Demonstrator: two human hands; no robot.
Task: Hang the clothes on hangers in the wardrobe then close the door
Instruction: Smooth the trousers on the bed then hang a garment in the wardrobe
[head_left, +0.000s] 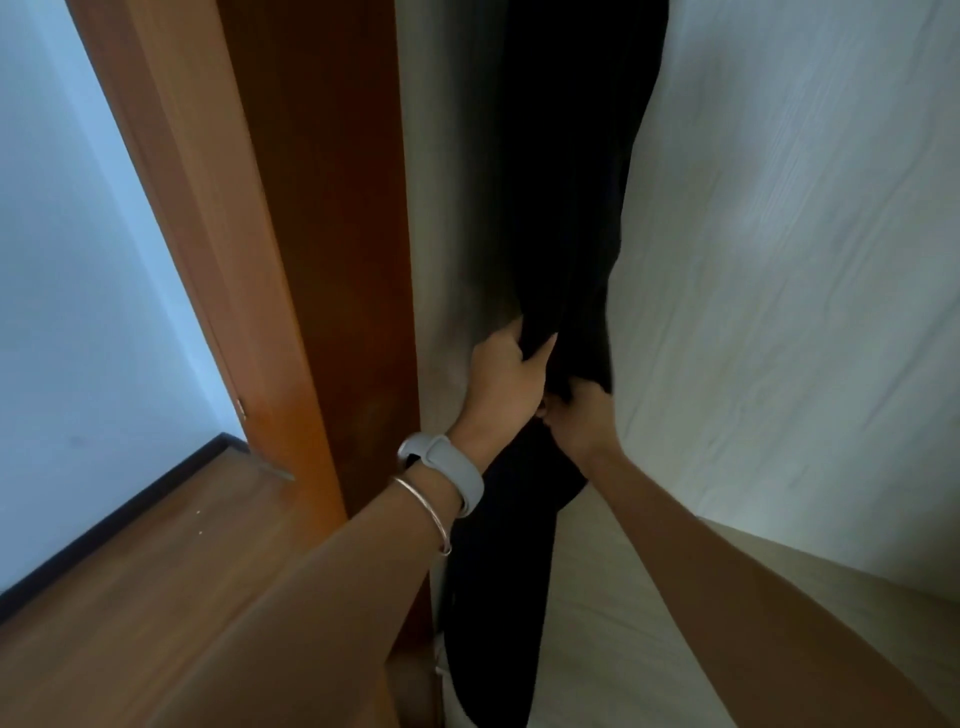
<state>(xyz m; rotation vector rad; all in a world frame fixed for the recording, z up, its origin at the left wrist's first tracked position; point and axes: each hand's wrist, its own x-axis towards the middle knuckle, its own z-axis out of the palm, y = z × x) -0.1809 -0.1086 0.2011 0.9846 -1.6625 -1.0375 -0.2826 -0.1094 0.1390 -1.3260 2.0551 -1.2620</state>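
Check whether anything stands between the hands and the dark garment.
Nothing visible does: the left hand and the right hand both grip the dark garment. It sits in the narrow gap between the brown panel and the pale panel.

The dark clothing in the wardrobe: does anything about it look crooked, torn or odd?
Only mildly: the dark garment is squeezed into a narrow bunch where the left hand and right hand grip it, so it does not hang flat. No tear or stain is visible, though the picture is blurred.
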